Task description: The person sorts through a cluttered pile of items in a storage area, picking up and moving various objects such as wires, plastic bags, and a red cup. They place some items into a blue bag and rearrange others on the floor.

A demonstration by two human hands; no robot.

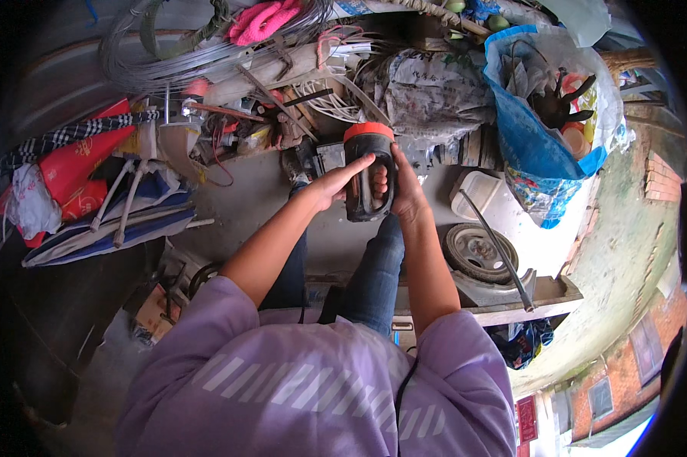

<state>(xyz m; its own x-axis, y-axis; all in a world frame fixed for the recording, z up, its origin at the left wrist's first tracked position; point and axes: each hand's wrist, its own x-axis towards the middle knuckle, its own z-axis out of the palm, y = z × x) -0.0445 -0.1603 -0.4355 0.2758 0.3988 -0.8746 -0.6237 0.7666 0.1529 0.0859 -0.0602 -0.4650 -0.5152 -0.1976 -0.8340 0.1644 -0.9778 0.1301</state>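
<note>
Both hands hold a black handheld lantern torch (361, 197) with an orange-red rim in front of me, rim end pointing away. My right hand (409, 191) grips the handle on the right side, and its curled fingertips show through the handle opening. On the other side, my left hand (333, 184) presses against the body with its thumb laid along the top. The left fingers are mostly hidden beneath the torch. Past the rim lies a cluttered ledge with a crumpled woven plastic sack (429, 94) bearing writing.
A blue-and-white bag (540, 143) stuffed with items stands at the right, near a white plastic basket (476, 195), a small wheel (480, 254) and a metal rod (496, 248). Coiled wire (132, 68) hangs at the upper left. Below it leans a folded blue-and-white umbrella (114, 228).
</note>
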